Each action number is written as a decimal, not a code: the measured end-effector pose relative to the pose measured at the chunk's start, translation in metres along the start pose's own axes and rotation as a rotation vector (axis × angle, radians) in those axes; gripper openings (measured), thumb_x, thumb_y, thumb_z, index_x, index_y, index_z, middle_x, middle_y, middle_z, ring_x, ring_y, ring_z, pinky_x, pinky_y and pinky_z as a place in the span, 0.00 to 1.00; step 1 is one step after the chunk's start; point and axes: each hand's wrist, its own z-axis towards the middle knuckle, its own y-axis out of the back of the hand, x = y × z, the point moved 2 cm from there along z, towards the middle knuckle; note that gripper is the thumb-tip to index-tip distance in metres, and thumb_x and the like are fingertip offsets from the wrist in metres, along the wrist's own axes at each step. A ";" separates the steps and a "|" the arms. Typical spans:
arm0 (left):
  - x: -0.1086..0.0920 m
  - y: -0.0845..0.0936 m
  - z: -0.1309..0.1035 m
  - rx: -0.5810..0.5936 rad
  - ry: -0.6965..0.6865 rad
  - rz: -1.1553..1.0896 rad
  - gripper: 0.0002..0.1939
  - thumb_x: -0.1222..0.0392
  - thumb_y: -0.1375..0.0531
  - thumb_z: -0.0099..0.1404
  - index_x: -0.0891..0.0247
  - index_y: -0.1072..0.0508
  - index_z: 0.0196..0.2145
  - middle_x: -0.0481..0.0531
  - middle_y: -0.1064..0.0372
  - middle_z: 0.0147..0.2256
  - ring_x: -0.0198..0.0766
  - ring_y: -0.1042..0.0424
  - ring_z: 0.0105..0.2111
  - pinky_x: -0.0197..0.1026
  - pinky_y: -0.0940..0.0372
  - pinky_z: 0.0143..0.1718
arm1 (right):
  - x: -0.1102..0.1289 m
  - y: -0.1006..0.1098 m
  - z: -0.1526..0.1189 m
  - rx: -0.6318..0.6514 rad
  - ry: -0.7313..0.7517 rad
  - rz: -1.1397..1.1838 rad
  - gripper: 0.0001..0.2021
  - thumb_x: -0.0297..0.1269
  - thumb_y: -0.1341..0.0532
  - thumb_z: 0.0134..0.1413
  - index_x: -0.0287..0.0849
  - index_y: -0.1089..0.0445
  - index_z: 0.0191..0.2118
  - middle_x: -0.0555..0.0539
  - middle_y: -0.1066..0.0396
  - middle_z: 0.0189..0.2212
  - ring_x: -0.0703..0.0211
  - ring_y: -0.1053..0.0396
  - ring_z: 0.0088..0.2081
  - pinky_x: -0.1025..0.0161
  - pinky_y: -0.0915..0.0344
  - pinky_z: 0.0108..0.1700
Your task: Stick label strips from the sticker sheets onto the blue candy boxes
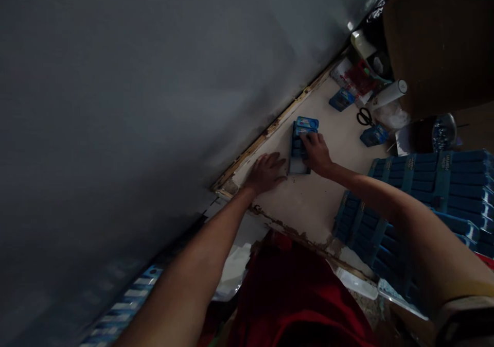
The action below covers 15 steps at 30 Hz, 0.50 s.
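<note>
On a worn white tabletop stands a narrow open tray, its bare white bottom showing at the near end. Small blue boxes fill its far end, one of them lying across the top. My right hand reaches over the tray with fingers closed on a small blue box, mostly hidden under the fingers. Just left of the tray, my left hand rests flat on the tabletop, fingers spread and holding nothing.
A grey wall borders the table on the left. Black-handled scissors, more blue boxes and a white cylinder lie at the far right. Stacked blue packs stand beneath my right forearm. A large cardboard box sits behind.
</note>
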 end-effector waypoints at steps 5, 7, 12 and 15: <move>0.003 -0.002 -0.003 -0.035 -0.004 0.015 0.29 0.41 0.38 0.73 0.56 0.27 0.66 0.65 0.35 0.69 0.62 0.35 0.67 0.63 0.45 0.72 | 0.003 -0.002 0.003 -0.058 0.127 -0.022 0.39 0.52 0.40 0.71 0.45 0.52 0.79 0.42 0.52 0.80 0.35 0.62 0.80 0.34 0.57 0.76; 0.004 -0.002 -0.004 -0.039 -0.013 0.007 0.29 0.41 0.39 0.73 0.56 0.27 0.65 0.65 0.34 0.69 0.62 0.35 0.67 0.63 0.44 0.71 | -0.027 0.012 0.008 -0.156 0.057 -0.036 0.45 0.59 0.38 0.67 0.44 0.53 0.80 0.39 0.56 0.81 0.35 0.66 0.81 0.34 0.60 0.78; 0.006 -0.003 -0.006 0.017 0.043 0.012 0.29 0.39 0.38 0.72 0.56 0.25 0.64 0.66 0.34 0.69 0.65 0.35 0.67 0.66 0.42 0.69 | -0.194 0.045 -0.002 -0.312 -0.767 -0.035 0.43 0.46 0.39 0.70 0.35 0.56 0.80 0.25 0.60 0.79 0.36 0.59 0.80 0.34 0.52 0.75; 0.006 -0.003 -0.007 0.061 0.090 -0.003 0.30 0.38 0.38 0.72 0.55 0.25 0.64 0.66 0.35 0.70 0.66 0.37 0.68 0.67 0.44 0.69 | -0.278 0.042 -0.019 -0.109 -0.875 -0.029 0.42 0.35 0.32 0.62 0.30 0.47 0.77 0.19 0.52 0.76 0.35 0.52 0.77 0.36 0.49 0.73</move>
